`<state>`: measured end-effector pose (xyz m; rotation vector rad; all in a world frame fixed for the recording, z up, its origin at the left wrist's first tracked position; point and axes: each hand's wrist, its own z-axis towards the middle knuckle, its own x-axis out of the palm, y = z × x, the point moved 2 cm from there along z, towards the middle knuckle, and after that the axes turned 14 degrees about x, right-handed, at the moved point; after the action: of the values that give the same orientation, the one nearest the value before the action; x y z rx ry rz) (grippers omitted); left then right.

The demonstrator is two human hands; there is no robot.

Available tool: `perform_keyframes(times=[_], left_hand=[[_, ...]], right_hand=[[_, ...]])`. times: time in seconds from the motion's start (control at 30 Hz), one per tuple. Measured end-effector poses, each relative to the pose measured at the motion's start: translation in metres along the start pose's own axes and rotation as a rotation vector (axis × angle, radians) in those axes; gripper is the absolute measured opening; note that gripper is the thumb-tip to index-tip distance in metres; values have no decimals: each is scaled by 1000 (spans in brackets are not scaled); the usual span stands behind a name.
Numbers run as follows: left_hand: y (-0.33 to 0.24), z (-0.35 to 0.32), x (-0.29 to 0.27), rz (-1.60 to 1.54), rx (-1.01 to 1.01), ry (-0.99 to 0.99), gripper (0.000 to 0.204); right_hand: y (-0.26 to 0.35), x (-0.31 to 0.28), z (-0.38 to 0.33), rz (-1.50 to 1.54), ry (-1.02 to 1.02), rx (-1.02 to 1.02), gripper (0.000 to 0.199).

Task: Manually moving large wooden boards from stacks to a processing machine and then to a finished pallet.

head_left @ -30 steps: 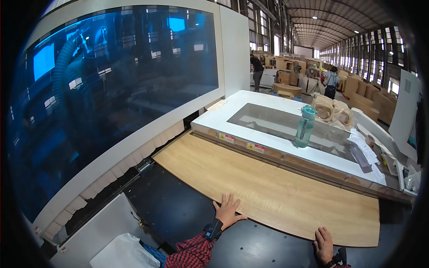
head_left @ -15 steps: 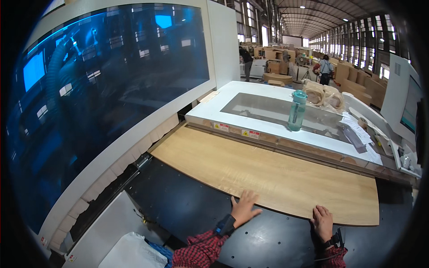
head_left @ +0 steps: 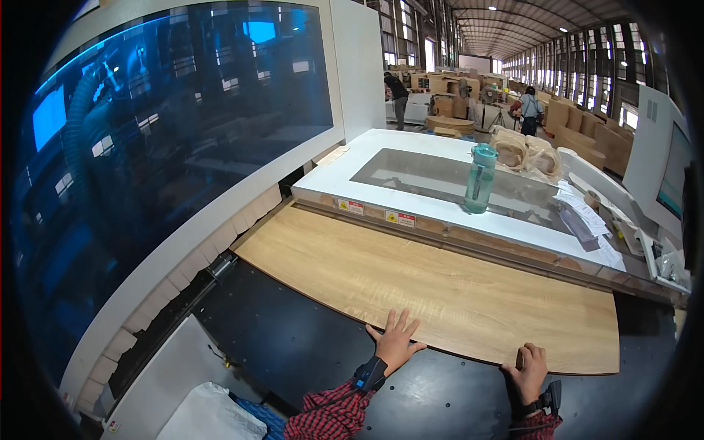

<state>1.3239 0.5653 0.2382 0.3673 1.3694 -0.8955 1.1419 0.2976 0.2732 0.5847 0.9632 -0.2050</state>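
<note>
A long wood-grain board (head_left: 411, 286) lies flat on the black machine bed (head_left: 293, 315), its far side running along the base of a white machine cover. My left hand (head_left: 396, 345) rests at the middle of the board's near edge. Its fingers are spread on the top face, and the thumb reaches out to the left along the edge. My right hand (head_left: 528, 370) is at the near edge toward the right end. Its fingers are bent over the top, with the thumb against the edge; the fingertips are partly hidden.
A white cover (head_left: 323, 180) with a grey window carries a teal water bottle (head_left: 480, 180) and papers (head_left: 583, 213). At left stands a large dark machine window (head_left: 183, 139) above a pleated skirt (head_left: 176, 282). A monitor (head_left: 664, 161) is at right. Two people work far back.
My left hand's fingers have turned to point more forward across the board and spread wider. The right hand has shifted slightly at the edge. The whole view has moved a little.
</note>
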Motion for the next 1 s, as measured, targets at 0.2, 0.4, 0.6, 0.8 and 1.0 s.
perform_keyframes(times=[0.2,0.4,0.6,0.8,1.0], left_hand=[[1,2,0,5,-3,18,61],[0,1,-2,9,-6,8,62],[-2,1,-9,6,-23,38,62],[0,3,-15,19,-19,83,60],[3,6,-10,17,-16,66,60]], right_hand=[[-6,6,1,11,-18,4,54],[-8,6,1,29,-9,11,55],[-9,6,-2,33,1,13,55],[-4,5,-3,8,-2,4,55],[-1,2,-1,-8,-9,-12,54]])
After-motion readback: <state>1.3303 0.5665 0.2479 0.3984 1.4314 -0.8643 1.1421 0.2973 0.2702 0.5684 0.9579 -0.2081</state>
